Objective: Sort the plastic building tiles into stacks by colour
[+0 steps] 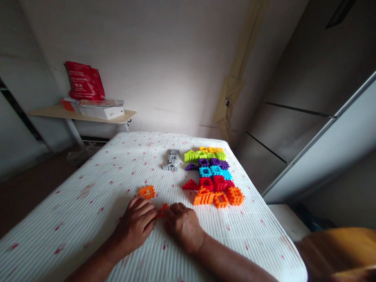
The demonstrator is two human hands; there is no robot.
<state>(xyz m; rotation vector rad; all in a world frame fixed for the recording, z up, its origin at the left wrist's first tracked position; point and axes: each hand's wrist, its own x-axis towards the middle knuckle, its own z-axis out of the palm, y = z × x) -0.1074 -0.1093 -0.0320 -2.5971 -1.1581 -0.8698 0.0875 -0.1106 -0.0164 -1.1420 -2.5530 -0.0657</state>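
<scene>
An orange interlocking plastic piece (162, 210) shows between my hands, low over the white mattress (96, 219); most of it is hidden by fingers. My left hand (138, 221) is closed on its left side and my right hand (183, 224) on its right. Just beyond my left hand lies an orange window-shaped piece (147, 192). To the right sit orange pieces (203, 196), some stacked. Behind them come rows of red pieces (219, 183), light blue pieces (216, 171), purple pieces (204, 163), lime green pieces (201, 156) and yellow pieces (210, 149).
Grey pieces (173, 158) lie left of the coloured rows. At the back left, a small table (53, 112) bears a white box (102, 112) and a red bag (84, 82). A wall stands behind the mattress, and a wardrobe (282, 105) rises on the right.
</scene>
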